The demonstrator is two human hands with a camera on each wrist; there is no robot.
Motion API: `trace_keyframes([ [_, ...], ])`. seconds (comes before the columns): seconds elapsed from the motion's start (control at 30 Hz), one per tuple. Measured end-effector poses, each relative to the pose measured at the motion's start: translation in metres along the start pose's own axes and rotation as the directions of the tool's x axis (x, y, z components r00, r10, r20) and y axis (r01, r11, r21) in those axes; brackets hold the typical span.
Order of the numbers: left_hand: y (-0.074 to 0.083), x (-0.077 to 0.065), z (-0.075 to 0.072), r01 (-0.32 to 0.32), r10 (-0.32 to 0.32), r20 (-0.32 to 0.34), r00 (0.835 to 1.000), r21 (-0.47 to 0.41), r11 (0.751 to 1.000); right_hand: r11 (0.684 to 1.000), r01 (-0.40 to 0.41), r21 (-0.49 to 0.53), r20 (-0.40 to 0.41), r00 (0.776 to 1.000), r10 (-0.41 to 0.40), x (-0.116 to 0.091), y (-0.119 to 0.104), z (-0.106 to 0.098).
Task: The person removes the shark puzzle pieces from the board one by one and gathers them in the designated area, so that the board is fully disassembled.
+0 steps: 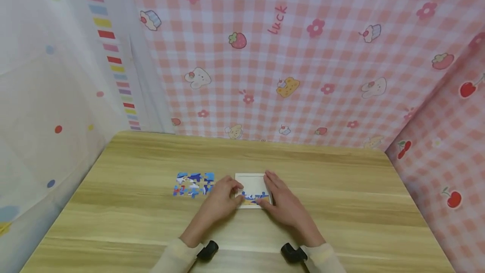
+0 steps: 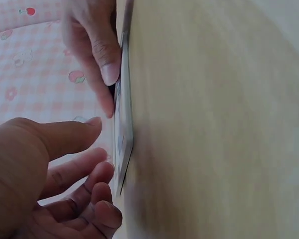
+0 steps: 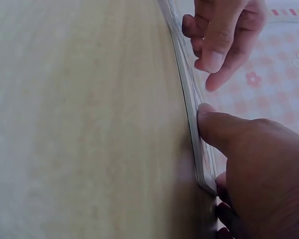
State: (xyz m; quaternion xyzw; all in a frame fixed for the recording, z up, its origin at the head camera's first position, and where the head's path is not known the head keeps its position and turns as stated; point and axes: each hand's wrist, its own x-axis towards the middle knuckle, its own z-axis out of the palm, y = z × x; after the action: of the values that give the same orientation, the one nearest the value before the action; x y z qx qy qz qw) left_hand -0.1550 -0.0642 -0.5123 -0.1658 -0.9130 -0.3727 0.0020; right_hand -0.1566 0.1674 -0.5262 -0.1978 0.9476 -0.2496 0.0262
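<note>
A white puzzle tray point(image 1: 250, 182) lies on the table, with a strip of blue, white and orange jigsaw pieces point(image 1: 250, 198) along its near side. My right hand point(image 1: 286, 205) holds the tray at its right border, the thumb down on the pieces and the fingers along the outer edge. At the left border is my left hand point(image 1: 221, 197), its fingers loosely bent. The left wrist view shows a gap between its thumb point(image 2: 74, 137) and fingers, with nothing held there. Left of that hand lies a group of loose jigsaw pieces point(image 1: 194, 183), partly covered by it.
The wooden table point(image 1: 341, 197) extends around the tray on all sides. Pink checked cloth point(image 1: 261, 75) hangs behind its far edge, with a pale dotted cloth point(image 1: 49, 96) on the left. Black wrist cameras point(image 1: 207, 251) sit at both cuffs.
</note>
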Motion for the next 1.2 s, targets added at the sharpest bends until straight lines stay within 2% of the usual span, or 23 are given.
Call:
trace_keyframes([
  [0.13,0.0011,0.0005,0.0037,0.003,-0.003,0.014,1.0,0.011,1.0,1.0,-0.006,0.005,-0.002,1.0,0.006,-0.0009,-0.0001,0.0001],
  [0.47,0.0013,-0.0016,0.0057,0.076,-0.075,0.05,0.996,-0.001,0.997,1.0,-0.004,0.019,-0.013,1.0,0.004,-0.0001,-0.0003,0.0033],
  [0.9,0.0071,0.0005,0.0073,0.062,-0.061,0.03,0.998,-0.024,0.998,0.998,-0.034,0.044,-0.016,0.999,0.035,-0.0016,0.001,0.0007],
  [1.2,0.0072,-0.0003,0.0056,0.059,-0.057,0.045,0.997,-0.06,0.996,0.998,-0.018,0.066,-0.032,0.999,0.02,-0.0015,0.0008,0.0025],
])
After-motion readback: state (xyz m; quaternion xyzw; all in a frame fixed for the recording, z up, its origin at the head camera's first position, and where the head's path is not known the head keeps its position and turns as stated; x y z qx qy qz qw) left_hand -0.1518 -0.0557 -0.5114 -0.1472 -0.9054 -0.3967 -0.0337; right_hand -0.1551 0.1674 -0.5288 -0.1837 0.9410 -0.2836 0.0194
